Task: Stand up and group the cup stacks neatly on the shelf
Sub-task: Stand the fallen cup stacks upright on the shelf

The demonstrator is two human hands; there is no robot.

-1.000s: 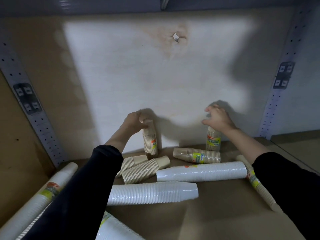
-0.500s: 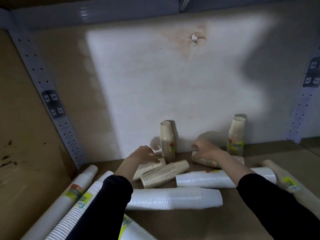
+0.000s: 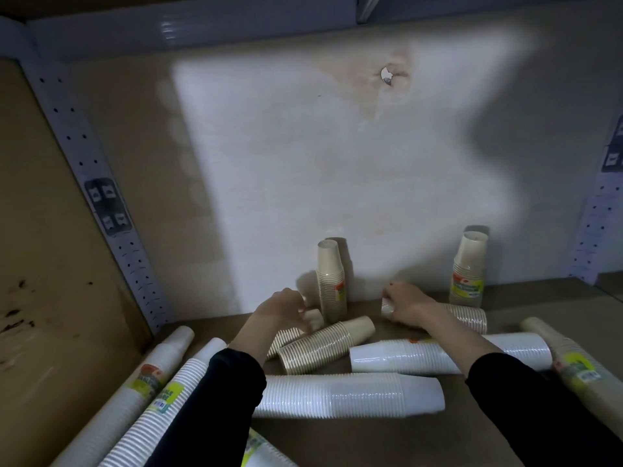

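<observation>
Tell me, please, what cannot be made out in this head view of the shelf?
Head view:
- The left hand is blurred, so whether it grips the short tan stack is unclear.
- The lying tan stack has one end hidden under the right hand that grips it.
- The leftmost white stack has its lower end cut off by the bottom edge.
- The label on the upright right stack is too small and blurred to read.
</observation>
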